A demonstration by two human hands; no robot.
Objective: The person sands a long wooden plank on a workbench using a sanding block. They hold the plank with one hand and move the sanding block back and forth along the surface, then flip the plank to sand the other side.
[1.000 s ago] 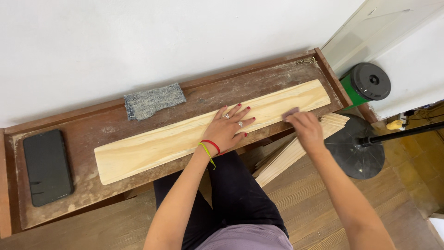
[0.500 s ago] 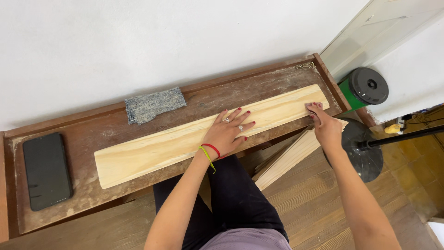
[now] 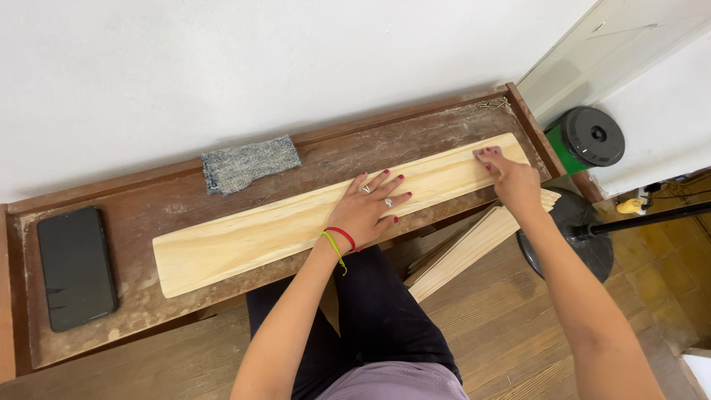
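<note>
Since the half-second-old frame your right hand [image 3: 511,178] has slid a little leftward and inward along the far end of the pale pine board [image 3: 296,222]; a second back it was off the near edge, pinching a small greyish pad. Left hand [image 3: 368,210], board and bench have hardly shifted.

Board lies diagonally on the worn brown bench [image 3: 148,215], one end near the black phone [image 3: 76,267], the other toward the bench's right corner. Your left hand rests flat near mid-board, fingers spread, palm down, pinning it. Right-hand fingers are curled and pressed down on the board's top face near its right end; whether the pad sits under them cannot be told now, it is hidden.

Judgement: rubbing the board's surface at its end is the step in hand. To do it well, keep the left palm heavy so the board does not skate, run strokes along the grain, press evenly, and do not roll over the rounded corner.

Also present: grey fabric scrap [image 3: 250,163] behind the board, slats [image 3: 474,244] leaning below the bench, green bin with black lid [image 3: 589,137] at right.
</note>
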